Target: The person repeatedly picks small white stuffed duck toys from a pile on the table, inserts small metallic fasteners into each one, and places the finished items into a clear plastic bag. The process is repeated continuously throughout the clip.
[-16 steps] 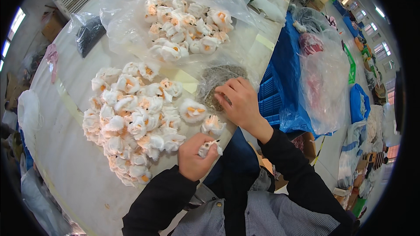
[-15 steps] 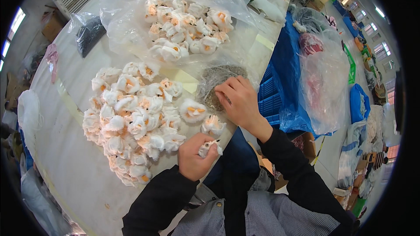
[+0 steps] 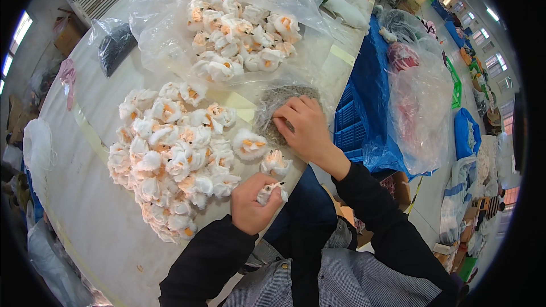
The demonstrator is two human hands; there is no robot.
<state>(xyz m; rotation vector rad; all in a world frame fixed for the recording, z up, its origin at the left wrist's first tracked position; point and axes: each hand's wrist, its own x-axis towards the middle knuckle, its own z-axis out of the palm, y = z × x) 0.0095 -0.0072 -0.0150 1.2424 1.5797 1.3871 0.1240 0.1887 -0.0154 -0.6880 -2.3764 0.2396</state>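
Observation:
My left hand (image 3: 253,204) is closed round a small white plush piece (image 3: 269,193), which has a dark round spot and a thin dark tip showing. Over an open clear plastic bag (image 3: 266,106) of small grey-brown bits (image 3: 286,95), my right hand (image 3: 305,127) has its fingers bent together. Whatever they pinch is hidden. Between the hands lie a peach-and-white plush piece (image 3: 276,163) and a fluffy white one with an orange centre (image 3: 249,145). A big heap of similar plush pieces (image 3: 170,153) covers the table left of them.
More plush pieces (image 3: 244,34) lie in a large clear plastic bag (image 3: 156,34) at the far side of the table (image 3: 108,239). A bag of black bits (image 3: 116,48) sits far left. Beyond the right edge stands a blue crate (image 3: 348,122) with blue sheeting (image 3: 372,102).
My right hand has shifted slightly up and left over the bag of bits, its fingers more curled. My left hand keeps its hold on the plush piece, almost unmoved.

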